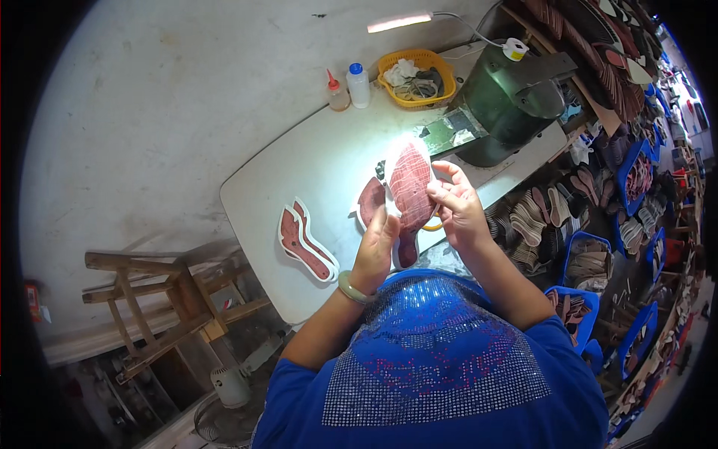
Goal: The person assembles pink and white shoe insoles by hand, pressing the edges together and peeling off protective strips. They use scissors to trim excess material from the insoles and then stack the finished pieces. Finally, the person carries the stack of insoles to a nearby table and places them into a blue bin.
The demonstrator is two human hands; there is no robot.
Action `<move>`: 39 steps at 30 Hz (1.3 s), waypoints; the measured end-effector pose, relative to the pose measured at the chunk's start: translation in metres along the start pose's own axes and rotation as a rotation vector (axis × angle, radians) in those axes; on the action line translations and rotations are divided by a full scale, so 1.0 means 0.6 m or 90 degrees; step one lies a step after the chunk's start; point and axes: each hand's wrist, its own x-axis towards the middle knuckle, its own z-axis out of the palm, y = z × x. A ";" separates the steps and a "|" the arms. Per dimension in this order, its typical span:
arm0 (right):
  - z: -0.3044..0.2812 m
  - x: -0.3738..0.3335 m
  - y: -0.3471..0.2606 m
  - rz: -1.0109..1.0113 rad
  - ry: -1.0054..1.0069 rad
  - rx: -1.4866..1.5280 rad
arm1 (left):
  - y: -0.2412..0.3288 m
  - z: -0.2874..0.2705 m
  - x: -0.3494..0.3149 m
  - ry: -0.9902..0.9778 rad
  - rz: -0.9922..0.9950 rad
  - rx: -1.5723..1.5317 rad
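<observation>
A reddish-brown shoe insole (411, 183) with a white edge and pale streaks is held upright between my two hands, under bright lamp light. My right hand (456, 200) pinches its right edge between thumb and fingers. My left hand (376, 251) grips the lower left edge, its fingers partly hidden behind the insole. A second reddish insole (370, 198) shows just behind on the left, partly covered; I cannot tell if it is held or lying. On the white table (258, 179) to the left lie more white-edged insoles (303, 243), overlapping.
A dark green machine (501, 97) stands at the back right of the table, beneath a lit lamp (400, 22). A yellow basket (419, 78) of scraps, a white bottle (359, 86) and a red-tipped bottle (336, 93) line the back. Blue crates (587, 258) with soles crowd the right; a wooden stool (176, 295) stands left.
</observation>
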 end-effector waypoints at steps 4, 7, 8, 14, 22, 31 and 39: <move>-0.008 0.001 0.004 0.067 -0.097 -0.107 | -0.012 -0.022 -0.002 0.076 0.025 0.074; -0.037 0.017 -0.008 0.142 -0.132 -0.139 | -0.042 -0.070 0.011 0.082 0.046 0.124; -0.046 0.027 -0.018 0.173 -0.123 -0.131 | -0.043 -0.086 0.011 0.062 0.004 0.110; -0.083 0.057 -0.004 0.262 -0.151 -0.231 | -0.031 -0.138 0.066 -0.049 -0.139 0.072; -0.123 0.053 0.034 0.406 -0.192 -0.253 | 0.021 -0.173 0.231 -0.280 -0.140 0.569; -0.142 0.053 0.090 0.250 0.010 -0.186 | -0.005 -0.144 0.321 -0.344 -0.114 0.694; -0.140 0.058 0.077 0.230 0.033 -0.158 | 0.000 -0.121 0.340 -0.352 -0.193 0.609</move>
